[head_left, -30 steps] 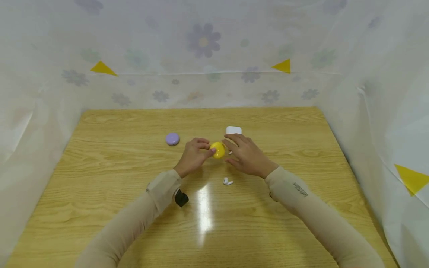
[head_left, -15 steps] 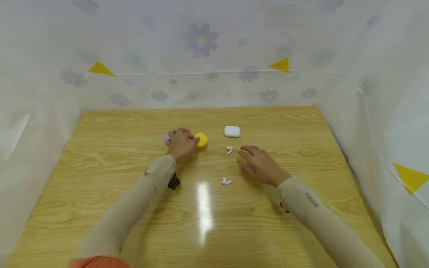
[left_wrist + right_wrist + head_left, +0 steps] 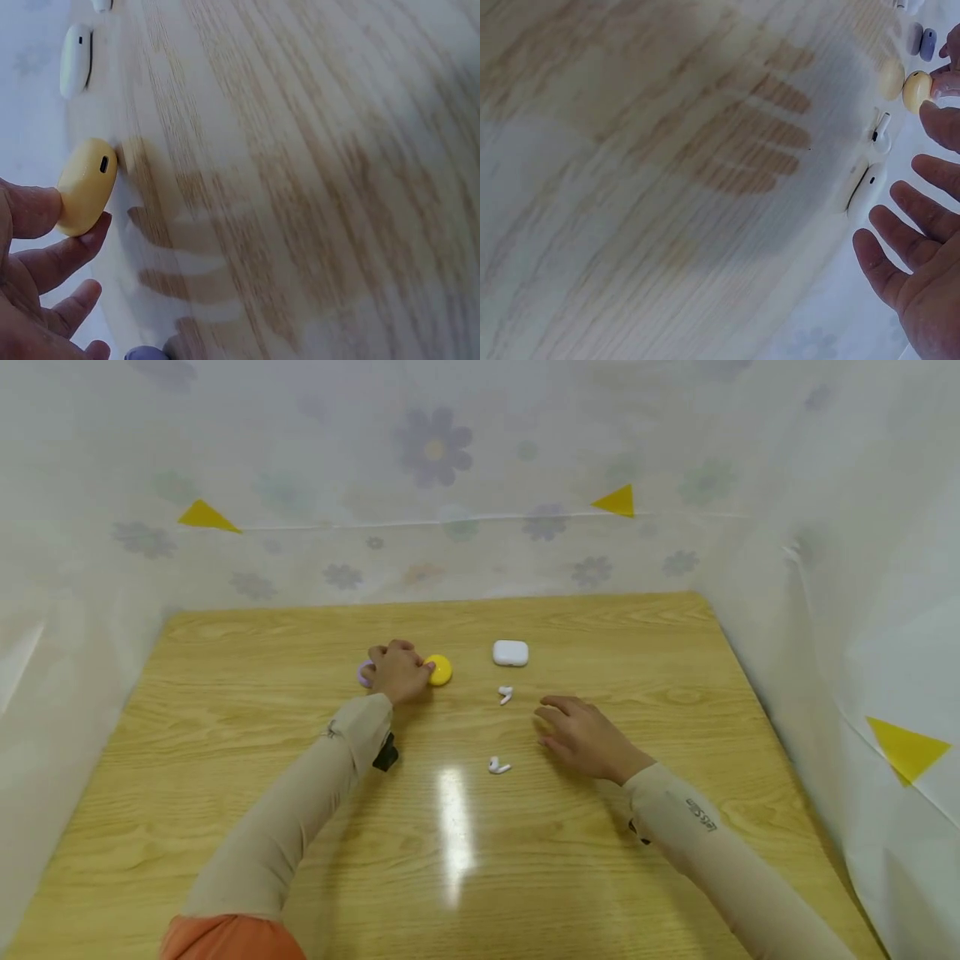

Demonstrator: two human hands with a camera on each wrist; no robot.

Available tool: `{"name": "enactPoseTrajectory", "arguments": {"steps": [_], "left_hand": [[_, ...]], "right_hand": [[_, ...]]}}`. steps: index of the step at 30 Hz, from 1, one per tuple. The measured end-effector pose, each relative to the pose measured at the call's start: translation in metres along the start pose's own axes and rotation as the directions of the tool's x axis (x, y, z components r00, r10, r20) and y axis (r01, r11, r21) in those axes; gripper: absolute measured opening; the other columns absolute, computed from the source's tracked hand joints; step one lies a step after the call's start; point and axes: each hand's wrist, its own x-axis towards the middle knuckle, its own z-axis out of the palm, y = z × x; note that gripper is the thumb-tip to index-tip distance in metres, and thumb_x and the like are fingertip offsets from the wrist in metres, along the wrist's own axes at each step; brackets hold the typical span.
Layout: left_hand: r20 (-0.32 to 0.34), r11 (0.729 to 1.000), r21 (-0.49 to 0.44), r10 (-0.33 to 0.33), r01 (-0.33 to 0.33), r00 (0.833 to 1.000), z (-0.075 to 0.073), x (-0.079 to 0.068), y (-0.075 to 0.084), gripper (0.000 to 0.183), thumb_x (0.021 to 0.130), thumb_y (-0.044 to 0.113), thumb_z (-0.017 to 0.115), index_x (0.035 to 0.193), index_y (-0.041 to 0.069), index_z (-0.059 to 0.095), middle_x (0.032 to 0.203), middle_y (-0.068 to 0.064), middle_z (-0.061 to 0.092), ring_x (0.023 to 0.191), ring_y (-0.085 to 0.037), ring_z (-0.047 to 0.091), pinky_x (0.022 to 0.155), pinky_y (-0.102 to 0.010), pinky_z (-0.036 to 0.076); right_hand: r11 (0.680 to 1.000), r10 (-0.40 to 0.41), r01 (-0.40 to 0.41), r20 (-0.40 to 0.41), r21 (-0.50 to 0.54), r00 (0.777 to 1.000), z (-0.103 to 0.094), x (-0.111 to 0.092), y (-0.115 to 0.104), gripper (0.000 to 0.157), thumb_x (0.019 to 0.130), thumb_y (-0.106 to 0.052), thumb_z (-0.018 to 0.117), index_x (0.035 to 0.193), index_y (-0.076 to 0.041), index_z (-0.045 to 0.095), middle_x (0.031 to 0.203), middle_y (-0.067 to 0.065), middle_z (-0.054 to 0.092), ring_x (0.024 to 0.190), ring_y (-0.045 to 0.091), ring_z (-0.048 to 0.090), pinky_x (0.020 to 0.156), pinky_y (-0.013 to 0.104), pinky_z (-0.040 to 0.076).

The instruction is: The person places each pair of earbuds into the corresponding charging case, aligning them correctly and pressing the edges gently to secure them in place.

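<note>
My left hand (image 3: pixel 399 674) pinches a rounded yellow earbud case (image 3: pixel 441 669) between thumb and index finger. In the left wrist view a small charging port shows on the yellow case's side, and the case is close to the tabletop; whether it touches I cannot tell. Partly hidden behind that hand is a round purple case (image 3: pixel 363 673). My right hand (image 3: pixel 588 739) hovers over the table, fingers spread and relaxed, holding nothing. Left of its fingertips lies one white earbud (image 3: pixel 506 694); another white earbud (image 3: pixel 497 766) lies nearer to me.
A white earbud case (image 3: pixel 510 652) lies on the wooden table (image 3: pixel 300 827) behind the two earbuds, right of the yellow case. Flower-patterned sheets (image 3: pixel 480 560) with yellow triangles close in the table's back and sides.
Carrying the yellow case, my left hand has moved left and back, beside the purple case. My right hand has withdrawn to the right and nearer, uncovering the white case and an earbud.
</note>
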Motion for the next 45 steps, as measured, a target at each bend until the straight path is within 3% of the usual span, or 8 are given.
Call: {"name": "enactPoseTrajectory", "arguments": {"steps": [19,25,28,33,36,38,40,45], "left_hand": [[-0.014,0.996,0.087,0.037,-0.035,0.999,0.000,0.005,-0.007,0.040,0.095,0.044,0.048,0.100,0.012,0.070,0.149,-0.012,0.035,0.138,-0.044,0.015,0.101,-0.064,0.020],[-0.047,0.990,0.098,0.103,-0.098,0.994,0.000,0.001,-0.001,0.040,0.095,0.043,0.051,0.115,0.013,0.066,0.149,-0.012,0.037,0.139,-0.043,0.018,0.103,-0.065,0.021],[-0.106,0.973,0.121,0.208,-0.195,0.972,0.001,-0.007,0.011,0.040,0.094,0.041,0.055,0.122,0.013,0.063,0.146,-0.011,0.042,0.137,-0.042,0.025,0.102,-0.063,0.026],[-0.202,0.912,0.170,0.403,-0.373,0.893,0.008,-0.018,0.033,0.041,0.092,0.038,0.060,0.126,0.014,0.060,0.138,-0.010,0.050,0.130,-0.037,0.036,0.095,-0.055,0.032],[-0.223,0.878,0.201,0.473,-0.435,0.852,0.015,-0.019,0.046,0.045,0.091,0.039,0.061,0.130,0.017,0.056,0.136,-0.008,0.051,0.128,-0.035,0.039,0.095,-0.053,0.034],[-0.222,0.864,0.227,0.495,-0.449,0.840,0.022,-0.016,0.053,0.048,0.091,0.040,0.061,0.132,0.017,0.054,0.135,-0.008,0.052,0.127,-0.035,0.040,0.096,-0.053,0.034],[-0.201,0.861,0.257,0.492,-0.439,0.847,0.028,-0.011,0.058,0.050,0.091,0.043,0.060,0.134,0.019,0.052,0.136,-0.007,0.051,0.127,-0.034,0.040,0.097,-0.053,0.035],[-0.143,0.887,0.268,0.423,-0.377,0.895,0.041,0.004,0.065,0.053,0.089,0.047,0.062,0.134,0.020,0.052,0.137,-0.008,0.049,0.129,-0.034,0.037,0.098,-0.052,0.035]], "right_hand": [[0.999,0.033,-0.033,0.002,0.033,0.999,0.005,-0.006,0.002,0.038,0.087,-0.023,0.069,0.118,-0.002,0.060,0.124,0.022,0.061,0.113,0.037,0.060,0.084,0.053,0.052],[0.998,0.049,-0.050,0.006,0.039,0.999,0.006,-0.009,0.003,0.036,0.087,-0.023,0.069,0.116,-0.003,0.061,0.122,0.021,0.062,0.111,0.037,0.061,0.085,0.054,0.052],[0.998,0.047,-0.047,-0.001,0.037,0.999,0.009,-0.011,0.004,0.036,0.087,-0.023,0.069,0.115,-0.003,0.061,0.122,0.021,0.062,0.110,0.037,0.061,0.083,0.053,0.053],[0.998,0.046,-0.046,-0.010,0.046,0.999,0.011,-0.012,0.004,0.035,0.087,-0.024,0.069,0.115,-0.003,0.062,0.122,0.021,0.062,0.110,0.037,0.061,0.082,0.052,0.053],[0.997,0.054,-0.053,-0.009,0.058,0.998,0.012,-0.014,0.003,0.034,0.088,-0.023,0.068,0.115,-0.004,0.062,0.121,0.021,0.062,0.110,0.038,0.061,0.082,0.053,0.052],[0.996,0.061,-0.060,-0.002,0.059,0.998,0.013,-0.015,0.003,0.033,0.088,-0.023,0.067,0.115,-0.004,0.062,0.121,0.021,0.062,0.110,0.038,0.061,0.082,0.053,0.052],[0.996,0.061,-0.061,0.008,0.065,0.998,0.014,-0.016,0.002,0.033,0.088,-0.023,0.067,0.115,-0.004,0.062,0.121,0.022,0.062,0.109,0.038,0.062,0.082,0.053,0.053],[0.996,0.047,-0.049,0.032,0.069,0.998,0.017,-0.016,0.000,0.034,0.089,-0.024,0.067,0.115,-0.004,0.062,0.121,0.021,0.062,0.110,0.037,0.062,0.083,0.051,0.054]]}}
